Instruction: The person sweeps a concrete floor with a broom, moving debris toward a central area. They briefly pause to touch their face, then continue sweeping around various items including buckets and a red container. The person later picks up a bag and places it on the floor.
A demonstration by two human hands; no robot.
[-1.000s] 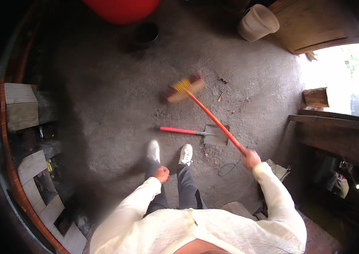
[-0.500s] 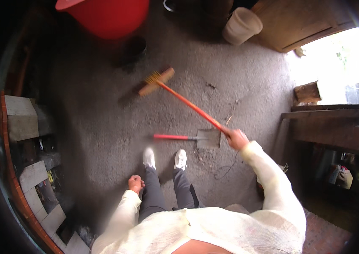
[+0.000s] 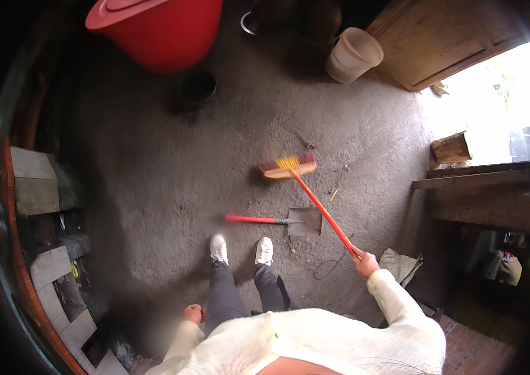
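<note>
My right hand (image 3: 365,262) is wrapped round the end of the orange handle of a push broom (image 3: 322,206). The broom's wooden head, with dark red and yellow bristles, is raised at a tilt ahead of my feet and slightly blurred. Under and left of the handle, a flat-bladed shovel (image 3: 304,222) with a red handle lies on the floor, its blade toward the right. My left hand (image 3: 195,314) hangs low beside my left leg, fingers curled in and nothing visible in them.
A large red tub (image 3: 165,44), a dark bucket (image 3: 198,87) and a white bucket (image 3: 353,56) stand at the far side. Wooden furniture (image 3: 490,203) lines the right, near a bright doorway. A crumpled sack (image 3: 401,265) lies by my right arm. Brick-edged shelving (image 3: 36,181) runs along the left.
The broom head has swung from the far left toward the right and nearer to me. My right hand has come back slightly, and my left hand has dropped closer to my body.
</note>
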